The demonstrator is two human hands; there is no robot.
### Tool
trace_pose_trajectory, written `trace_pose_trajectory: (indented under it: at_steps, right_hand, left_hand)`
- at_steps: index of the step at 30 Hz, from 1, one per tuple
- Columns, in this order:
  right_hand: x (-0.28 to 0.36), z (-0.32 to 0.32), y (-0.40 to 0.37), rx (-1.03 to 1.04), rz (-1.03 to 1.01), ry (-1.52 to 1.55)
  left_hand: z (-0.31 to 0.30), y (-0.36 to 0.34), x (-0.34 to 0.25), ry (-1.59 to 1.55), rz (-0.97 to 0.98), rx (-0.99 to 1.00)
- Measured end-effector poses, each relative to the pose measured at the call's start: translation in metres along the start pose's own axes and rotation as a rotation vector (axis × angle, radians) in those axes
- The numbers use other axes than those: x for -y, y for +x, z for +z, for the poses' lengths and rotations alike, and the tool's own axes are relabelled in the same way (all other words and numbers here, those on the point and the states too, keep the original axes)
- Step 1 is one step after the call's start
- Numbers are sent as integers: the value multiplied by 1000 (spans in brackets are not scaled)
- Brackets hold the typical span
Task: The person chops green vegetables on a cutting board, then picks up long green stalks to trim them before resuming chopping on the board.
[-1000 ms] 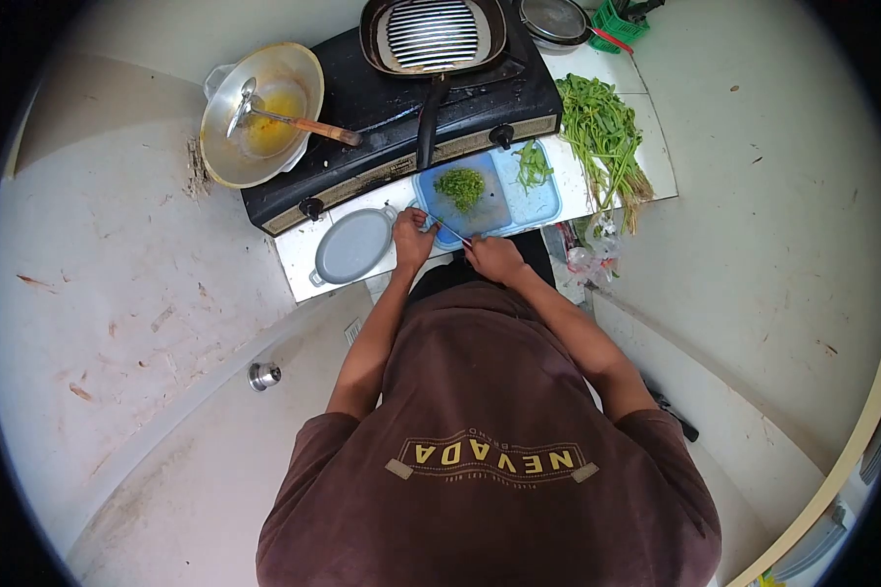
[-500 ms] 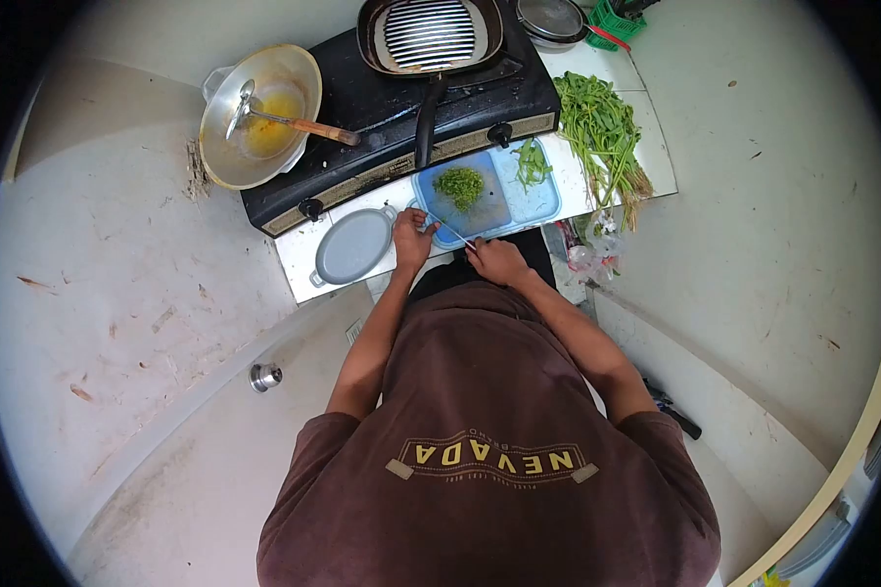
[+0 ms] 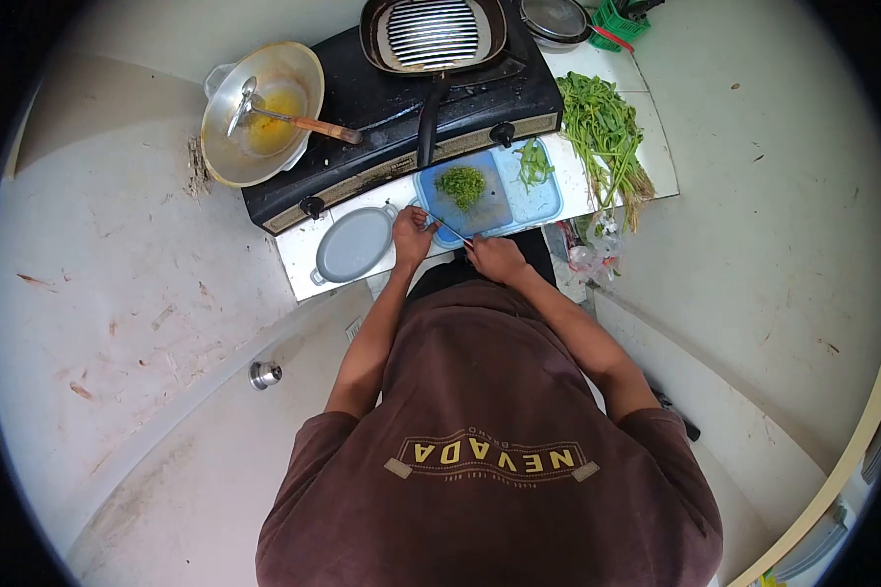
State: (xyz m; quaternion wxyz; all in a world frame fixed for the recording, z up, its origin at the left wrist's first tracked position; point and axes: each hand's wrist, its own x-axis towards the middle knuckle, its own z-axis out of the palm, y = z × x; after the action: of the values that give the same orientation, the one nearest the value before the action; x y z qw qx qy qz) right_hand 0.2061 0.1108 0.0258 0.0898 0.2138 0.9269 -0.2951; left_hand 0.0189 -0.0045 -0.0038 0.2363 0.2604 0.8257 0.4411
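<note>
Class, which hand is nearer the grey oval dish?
Left. The left hand sits just beside the grey oval dish; the right hand is farther, past the left hand.

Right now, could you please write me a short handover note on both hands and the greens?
Left hand: at the near left corner of the blue cutting board, by the knife tip; grip unclear.
Right hand: holds the knife at the board's near edge.
Done: a pile of chopped greens lies on the board.
Not yet cut: a small bunch on the board and the big bundle of greens on the counter beside it.
</note>
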Motion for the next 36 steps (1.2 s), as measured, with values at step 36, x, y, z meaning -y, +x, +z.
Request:
trace_pose_trajectory:
  at_steps: [36]
  right_hand:
    - [-6, 0, -3, 46, 33, 14]
  left_hand:
    - [-7, -10, -1, 73, 99, 29]
